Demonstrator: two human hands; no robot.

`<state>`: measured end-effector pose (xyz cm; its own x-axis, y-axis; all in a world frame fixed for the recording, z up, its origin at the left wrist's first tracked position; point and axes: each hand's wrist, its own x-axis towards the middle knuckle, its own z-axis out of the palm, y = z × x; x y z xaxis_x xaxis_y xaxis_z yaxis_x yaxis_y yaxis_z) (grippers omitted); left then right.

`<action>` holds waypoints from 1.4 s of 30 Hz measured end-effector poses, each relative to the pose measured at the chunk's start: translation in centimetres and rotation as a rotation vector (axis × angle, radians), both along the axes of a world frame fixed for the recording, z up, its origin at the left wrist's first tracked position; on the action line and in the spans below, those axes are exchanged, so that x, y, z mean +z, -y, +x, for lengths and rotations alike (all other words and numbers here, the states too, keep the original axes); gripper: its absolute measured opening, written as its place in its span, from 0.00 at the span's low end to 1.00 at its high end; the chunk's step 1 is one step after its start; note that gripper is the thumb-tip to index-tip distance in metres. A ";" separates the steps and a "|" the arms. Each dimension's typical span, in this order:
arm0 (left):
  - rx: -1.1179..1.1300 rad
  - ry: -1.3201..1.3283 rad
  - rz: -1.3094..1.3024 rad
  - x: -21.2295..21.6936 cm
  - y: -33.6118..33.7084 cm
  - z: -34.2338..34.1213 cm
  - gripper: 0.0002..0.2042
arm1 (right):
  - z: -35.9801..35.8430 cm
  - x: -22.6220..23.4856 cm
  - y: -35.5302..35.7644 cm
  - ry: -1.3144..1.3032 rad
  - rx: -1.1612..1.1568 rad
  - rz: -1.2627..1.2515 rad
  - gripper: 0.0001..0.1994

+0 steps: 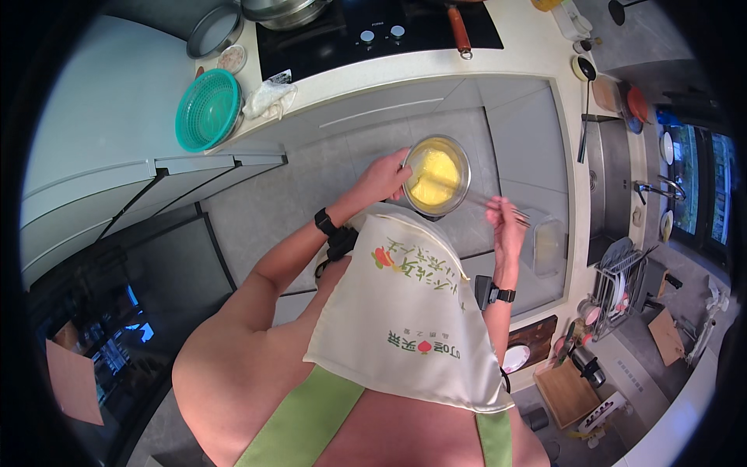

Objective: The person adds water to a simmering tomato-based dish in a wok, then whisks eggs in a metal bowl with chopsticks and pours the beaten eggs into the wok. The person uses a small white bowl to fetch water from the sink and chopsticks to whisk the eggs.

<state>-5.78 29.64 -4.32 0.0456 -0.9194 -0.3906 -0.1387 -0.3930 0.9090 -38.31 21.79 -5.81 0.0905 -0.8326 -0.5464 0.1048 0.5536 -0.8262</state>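
A steel bowl (466, 165) with yellow liquid (436, 175), which looks like beaten egg, is held up in front of my apron. My left hand (387, 176) grips its rim on the left side, fingers closed around the edge. In my right hand (506, 223) is a pair of chopsticks (481, 200), pinched near the upper end. The chopsticks slant leftward over the bowl's right rim, and their tips are in the yellow liquid, blurred.
Beyond the bowl is a counter with a black cooktop (342, 39), a red-handled pan (459, 33), a green colander (208, 110) and a white cloth (270, 100). To the right are a sink (609, 179), a dish rack (618, 292) and a clear plastic bin (549, 245).
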 end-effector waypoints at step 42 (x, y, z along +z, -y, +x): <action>-0.037 -0.042 0.027 0.3 -0.1 -0.2 0.19 | 0.3 -0.8 0.3 0.148 -0.147 -0.069 0.14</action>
